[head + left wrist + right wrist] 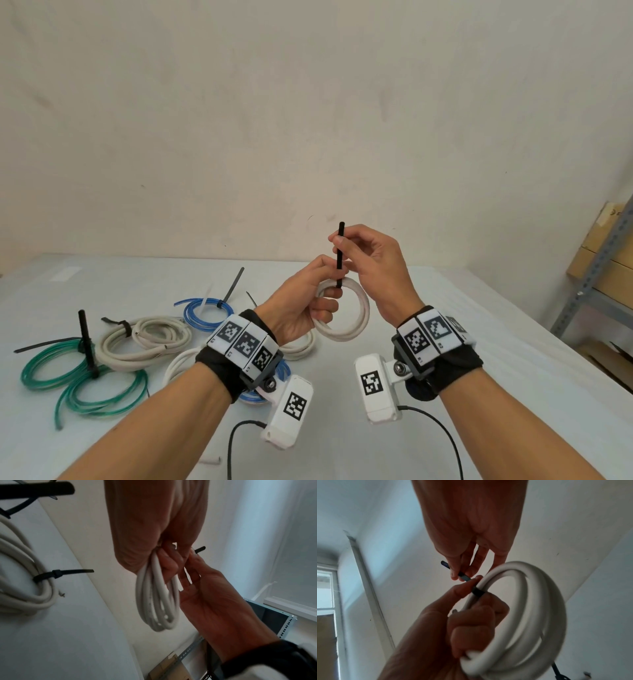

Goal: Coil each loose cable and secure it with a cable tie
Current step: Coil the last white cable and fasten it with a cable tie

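My left hand (301, 308) grips the white cable coil (356, 318), fingers curled through its loop, holding it raised above the table (445, 325) at centre view. My right hand (373, 263) pinches the black cable tie (340, 255) between thumb and fingertips; the tie stands upright and wraps the coil at its 12 o'clock edge. On the table, from 9 toward 10 o'clock of the held coil: a green cable coil (82, 380) with upright black tie, a beige cable coil (144, 339), tied, and a blue cable coil (205, 311), tied. A metal shelf (599, 267) stands at 3 o'clock.
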